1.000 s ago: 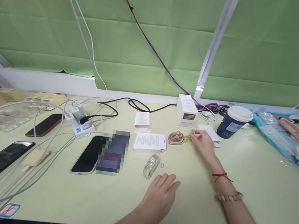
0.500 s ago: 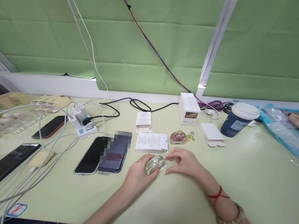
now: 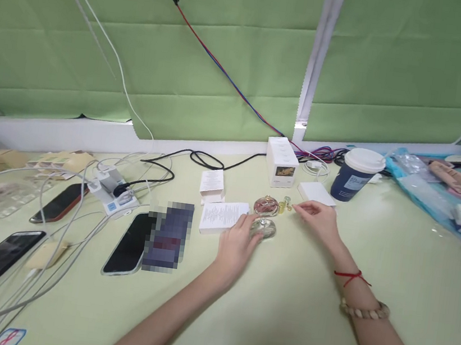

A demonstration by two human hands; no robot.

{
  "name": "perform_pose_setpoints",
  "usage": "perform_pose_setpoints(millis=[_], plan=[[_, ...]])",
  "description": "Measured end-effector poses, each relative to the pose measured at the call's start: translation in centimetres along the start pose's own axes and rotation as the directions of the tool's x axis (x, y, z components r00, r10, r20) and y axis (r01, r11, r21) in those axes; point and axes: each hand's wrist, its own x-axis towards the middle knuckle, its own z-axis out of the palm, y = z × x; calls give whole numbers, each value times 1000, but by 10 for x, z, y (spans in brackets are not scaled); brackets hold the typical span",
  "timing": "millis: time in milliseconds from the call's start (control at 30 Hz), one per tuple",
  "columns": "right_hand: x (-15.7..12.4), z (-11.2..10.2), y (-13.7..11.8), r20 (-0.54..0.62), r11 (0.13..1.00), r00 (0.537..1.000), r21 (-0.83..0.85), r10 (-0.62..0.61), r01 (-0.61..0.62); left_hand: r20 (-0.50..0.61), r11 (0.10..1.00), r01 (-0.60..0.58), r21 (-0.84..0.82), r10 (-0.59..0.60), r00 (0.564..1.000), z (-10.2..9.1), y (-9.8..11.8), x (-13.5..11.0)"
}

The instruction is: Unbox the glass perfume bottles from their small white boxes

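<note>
My left hand (image 3: 236,248) is closed around the left side of a clear glass perfume bottle (image 3: 265,230), which is at the table surface. Just behind it stands a pink perfume bottle (image 3: 266,206), close to my left fingertips. Several small yellow and greenish caps (image 3: 285,203) lie right of the pink bottle. My right hand (image 3: 318,222) is beside these caps, thumb and fingertips pinched together. Whatever is between those fingertips is too small to make out.
A flat white box (image 3: 220,217) and a small open box (image 3: 212,186) lie left of the bottles. Behind are an upright white box (image 3: 281,163), another flat box (image 3: 315,194) and a lidded paper cup (image 3: 356,175). Phones (image 3: 130,244), a power strip (image 3: 115,194) and cables occupy the left.
My left hand has carried the clear bottle forward and right, up to the pink one. My right hand has left the bottle and moved right to the small caps. The view has shifted slightly.
</note>
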Motion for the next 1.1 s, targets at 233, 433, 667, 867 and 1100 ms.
perform_pose_setpoints(millis=[233,433,667,867,1100], plan=[[7,-8,3,-141,983,986,170,90,-66,-38,995,48,89,-45,998,11,23,1],[6,-9,1,-23,979,996,184,90,-84,158,996,82,-23,-77,984,0,15,-5],[6,-2,8,59,994,998,99,31,-37,-62,995,-38,87,44,997,0,4,22],[8,8,19,122,999,992,39,-21,16,-119,987,-45,153,63,991,11,9,28],[6,11,22,157,990,984,-99,-86,103,-37,987,-134,87,137,990,-7,-17,31]])
